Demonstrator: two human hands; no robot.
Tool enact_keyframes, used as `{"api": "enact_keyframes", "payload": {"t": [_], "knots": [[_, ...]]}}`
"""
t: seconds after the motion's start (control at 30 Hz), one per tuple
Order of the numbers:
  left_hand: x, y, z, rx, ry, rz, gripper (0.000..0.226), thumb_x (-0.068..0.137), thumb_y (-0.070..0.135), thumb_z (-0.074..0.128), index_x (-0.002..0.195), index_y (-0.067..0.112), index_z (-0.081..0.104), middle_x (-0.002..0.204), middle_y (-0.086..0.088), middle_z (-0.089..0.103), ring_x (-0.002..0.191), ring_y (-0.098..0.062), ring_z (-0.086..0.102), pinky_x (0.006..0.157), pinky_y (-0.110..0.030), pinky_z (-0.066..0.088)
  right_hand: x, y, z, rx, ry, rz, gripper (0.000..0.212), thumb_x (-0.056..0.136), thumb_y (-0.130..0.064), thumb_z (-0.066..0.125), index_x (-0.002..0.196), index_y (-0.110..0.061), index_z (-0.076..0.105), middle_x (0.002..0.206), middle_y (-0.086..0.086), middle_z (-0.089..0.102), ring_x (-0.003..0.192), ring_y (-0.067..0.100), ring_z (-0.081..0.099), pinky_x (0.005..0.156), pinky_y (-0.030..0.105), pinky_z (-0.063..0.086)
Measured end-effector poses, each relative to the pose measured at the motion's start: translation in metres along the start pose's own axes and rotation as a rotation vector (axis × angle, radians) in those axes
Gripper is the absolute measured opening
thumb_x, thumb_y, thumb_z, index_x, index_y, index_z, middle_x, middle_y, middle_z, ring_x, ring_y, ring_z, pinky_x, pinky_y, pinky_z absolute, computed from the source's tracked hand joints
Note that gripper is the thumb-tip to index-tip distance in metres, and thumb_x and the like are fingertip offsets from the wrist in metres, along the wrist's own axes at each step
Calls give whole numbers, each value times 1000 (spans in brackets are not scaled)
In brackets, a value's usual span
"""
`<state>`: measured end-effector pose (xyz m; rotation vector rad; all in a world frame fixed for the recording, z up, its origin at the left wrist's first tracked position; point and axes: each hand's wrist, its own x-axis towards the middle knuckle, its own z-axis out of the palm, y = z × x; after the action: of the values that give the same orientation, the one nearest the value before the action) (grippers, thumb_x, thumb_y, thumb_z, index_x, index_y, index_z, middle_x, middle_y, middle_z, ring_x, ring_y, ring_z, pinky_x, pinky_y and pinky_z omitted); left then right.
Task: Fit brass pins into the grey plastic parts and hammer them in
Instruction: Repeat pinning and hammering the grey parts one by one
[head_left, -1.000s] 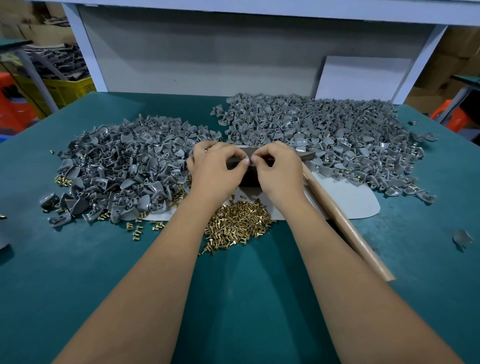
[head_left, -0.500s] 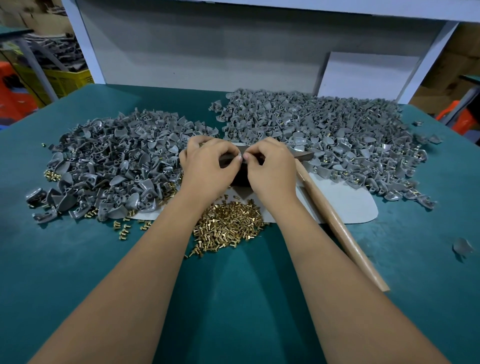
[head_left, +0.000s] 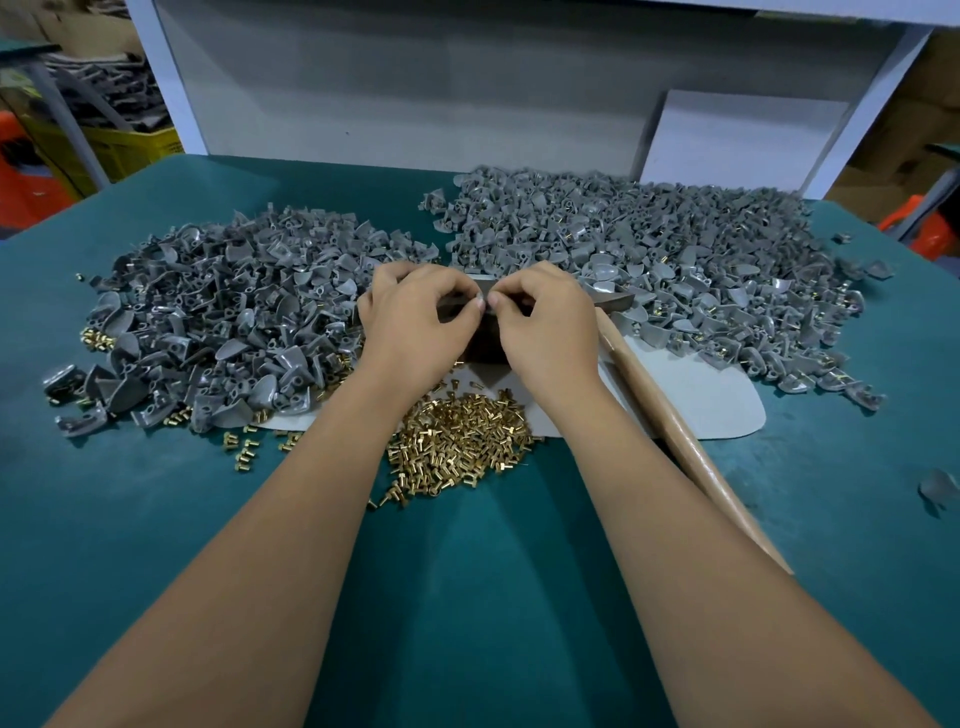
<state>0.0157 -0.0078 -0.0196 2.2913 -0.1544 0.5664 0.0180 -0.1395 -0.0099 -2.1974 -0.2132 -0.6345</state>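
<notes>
The teal table (head_left: 467, 597) is carrying two heaps of grey parts: a left heap (head_left: 218, 317) of darker pieces and a larger right heap (head_left: 649, 265) in which brass glints are showing. A pale mat (head_left: 691, 400) is lying under the work area. A hammer (head_left: 670, 415) is resting on the mat and table, its wooden handle running from the near right up and leftward to the head beside the right hand, so the long axis is lying diagonally. A pile of brass pins (head_left: 457, 441) is sitting at the mat's near edge between the forearms, with stray pins to its left. A dark block (head_left: 488, 338) is standing beneath the hands.

The left hand (head_left: 415, 322) and right hand (head_left: 545, 322) are meeting thumb to thumb above the block, fingers curled and pinching a small item; it is too hidden to identify, and its orientation cannot be told.

A white shelf frame and a grey back panel are standing behind the table; a yellow crate (head_left: 119, 150) is showing at far left.

Compared with half a second ago, the hands are holding the same pinched pose over the block, and the hammer and the heaps are lying unmoved.
</notes>
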Motion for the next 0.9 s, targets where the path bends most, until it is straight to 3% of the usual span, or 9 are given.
{"api": "enact_keyframes", "payload": {"t": [0.17,0.4,0.53,0.67,0.77,0.9], "knots": [[2,2,0,-21,-14,-30,4,91,39,62,88,40,64,100,23,56,127,-19,30,93,-34,15,5,-3,-4,85,-39,75,8,85,-9,67,78,-12,71,83,-9,55,86,11,53,73,24,39],[5,2,-2,-71,-52,-39,8,92,39,62,86,44,60,104,22,59,127,-21,30,103,-44,22,13,-8,-4,-61,-63,120,12,87,-16,66,76,-20,69,88,-4,60,83,15,55,74,29,44],[2,5,-1,-18,-54,-75,7,93,41,60,87,45,58,113,19,61,130,-21,29,94,-37,16,5,-10,1,-43,-12,136,14,87,-15,65,74,-21,65,86,-4,62,85,17,57,78,37,49],[1,8,0,13,-27,-84,9,93,42,59,84,44,59,113,21,61,128,-20,30,89,-36,14,-3,-9,6,-89,63,35,10,86,-12,63,78,-14,67,86,-3,63,90,21,55,83,42,45],[-1,9,0,11,-26,-97,8,93,43,59,85,45,59,115,19,62,127,-20,30,88,-36,13,-5,-5,5,-106,50,-8,9,88,-13,62,81,-13,68,87,-3,62,92,18,51,84,38,42],[0,7,-1,-16,-49,-96,7,92,44,60,94,41,67,117,18,63,128,-19,28,89,-35,13,-4,1,-1,70,37,60,13,92,-14,59,92,-13,73,94,-4,65,90,9,52,77,22,37]]}}
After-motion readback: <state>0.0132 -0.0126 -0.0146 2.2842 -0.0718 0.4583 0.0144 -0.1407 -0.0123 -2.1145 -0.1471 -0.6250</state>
